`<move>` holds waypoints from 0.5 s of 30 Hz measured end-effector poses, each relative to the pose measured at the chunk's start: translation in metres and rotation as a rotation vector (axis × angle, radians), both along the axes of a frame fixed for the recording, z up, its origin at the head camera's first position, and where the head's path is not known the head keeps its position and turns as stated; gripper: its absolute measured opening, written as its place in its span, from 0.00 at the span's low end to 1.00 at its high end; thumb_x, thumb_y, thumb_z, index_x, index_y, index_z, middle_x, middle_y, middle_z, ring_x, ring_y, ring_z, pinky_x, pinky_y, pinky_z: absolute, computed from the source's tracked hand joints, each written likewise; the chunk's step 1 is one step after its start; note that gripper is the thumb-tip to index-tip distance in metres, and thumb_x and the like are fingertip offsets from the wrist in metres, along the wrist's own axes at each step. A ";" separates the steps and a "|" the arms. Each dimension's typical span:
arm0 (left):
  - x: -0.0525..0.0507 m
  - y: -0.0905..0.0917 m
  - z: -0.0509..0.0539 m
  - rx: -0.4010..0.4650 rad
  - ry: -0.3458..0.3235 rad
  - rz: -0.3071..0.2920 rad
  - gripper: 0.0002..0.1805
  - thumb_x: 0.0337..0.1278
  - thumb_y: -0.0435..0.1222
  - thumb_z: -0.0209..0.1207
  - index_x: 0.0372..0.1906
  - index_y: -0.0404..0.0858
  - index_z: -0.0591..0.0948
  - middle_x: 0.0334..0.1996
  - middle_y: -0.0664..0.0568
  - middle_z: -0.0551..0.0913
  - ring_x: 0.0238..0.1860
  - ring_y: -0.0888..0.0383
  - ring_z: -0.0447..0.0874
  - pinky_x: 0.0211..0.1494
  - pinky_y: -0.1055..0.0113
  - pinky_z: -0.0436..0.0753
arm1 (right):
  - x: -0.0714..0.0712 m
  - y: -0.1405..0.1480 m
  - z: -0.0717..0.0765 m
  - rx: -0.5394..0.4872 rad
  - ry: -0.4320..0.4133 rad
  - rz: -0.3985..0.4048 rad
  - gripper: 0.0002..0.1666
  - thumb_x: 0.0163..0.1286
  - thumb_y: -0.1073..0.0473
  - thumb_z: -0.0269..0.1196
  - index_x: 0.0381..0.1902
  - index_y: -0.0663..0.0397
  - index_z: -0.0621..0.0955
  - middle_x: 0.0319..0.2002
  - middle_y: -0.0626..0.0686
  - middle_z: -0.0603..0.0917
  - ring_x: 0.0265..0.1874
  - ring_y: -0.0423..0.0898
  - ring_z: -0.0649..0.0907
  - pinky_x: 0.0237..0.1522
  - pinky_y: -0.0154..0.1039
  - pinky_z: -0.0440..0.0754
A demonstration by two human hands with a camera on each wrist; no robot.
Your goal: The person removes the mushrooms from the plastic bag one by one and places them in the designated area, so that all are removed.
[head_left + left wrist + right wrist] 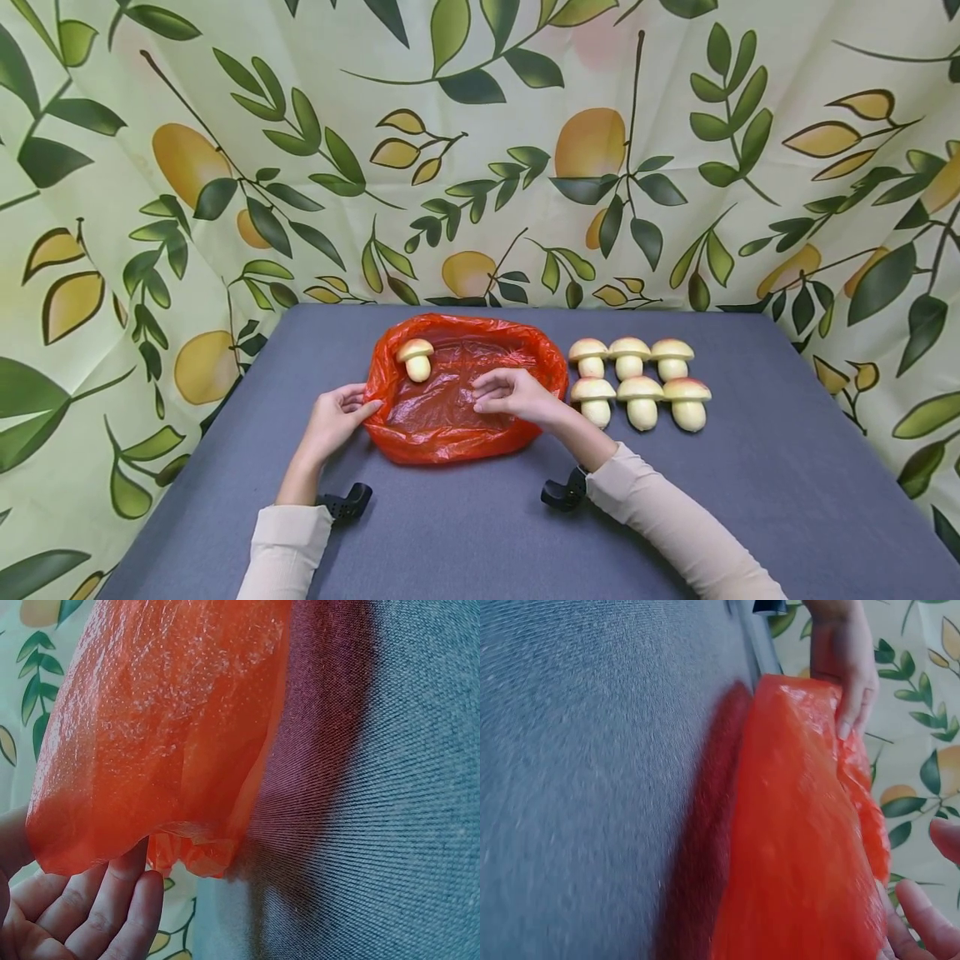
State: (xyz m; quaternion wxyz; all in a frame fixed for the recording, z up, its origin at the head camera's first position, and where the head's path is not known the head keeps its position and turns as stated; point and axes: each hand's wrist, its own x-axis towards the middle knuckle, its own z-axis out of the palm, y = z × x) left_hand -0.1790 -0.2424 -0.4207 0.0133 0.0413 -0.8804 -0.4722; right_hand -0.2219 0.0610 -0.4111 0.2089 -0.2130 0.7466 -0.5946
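A red plastic bag [450, 450] lies on the table with its mouth spread wide and its rim standing up. My left hand [335, 421] pinches the bag's left rim, thumb on one side and fingers on the other; in the left wrist view the fingers [97, 911] show below the red film. Inside the bag, near its left wall, sits a toy mushroom [416, 360] with a yellow-and-red cap and pale stem. Over the bag's right half hovers my right hand [517, 394], fingers loosely bent, with nothing visible between them.
Several similar mushrooms [641, 402] stand in two rows just right of the bag on the grey table [480, 533]. A leaf-and-fruit patterned cloth [480, 208] hangs behind and at both sides. Black wrist devices [564, 493] sit on both wrists.
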 end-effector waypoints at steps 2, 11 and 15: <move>0.000 0.000 0.000 -0.001 0.001 -0.003 0.22 0.57 0.35 0.64 0.54 0.27 0.79 0.44 0.34 0.86 0.38 0.67 0.83 0.38 0.83 0.77 | 0.000 -0.006 -0.002 0.007 -0.006 -0.014 0.25 0.61 0.67 0.65 0.54 0.76 0.75 0.48 0.75 0.81 0.35 0.33 0.84 0.41 0.27 0.81; -0.001 0.000 0.000 -0.003 0.008 -0.005 0.21 0.57 0.35 0.64 0.53 0.27 0.79 0.44 0.34 0.86 0.37 0.69 0.83 0.38 0.83 0.77 | -0.002 -0.029 0.002 0.044 -0.044 -0.073 0.27 0.60 0.64 0.67 0.56 0.73 0.75 0.52 0.71 0.82 0.39 0.38 0.85 0.48 0.32 0.82; 0.000 0.000 0.000 -0.002 -0.003 -0.003 0.21 0.58 0.35 0.64 0.54 0.27 0.79 0.44 0.34 0.86 0.38 0.67 0.83 0.38 0.83 0.76 | -0.002 -0.037 0.002 0.052 -0.056 -0.104 0.27 0.60 0.64 0.67 0.56 0.71 0.76 0.52 0.70 0.82 0.40 0.39 0.85 0.48 0.34 0.82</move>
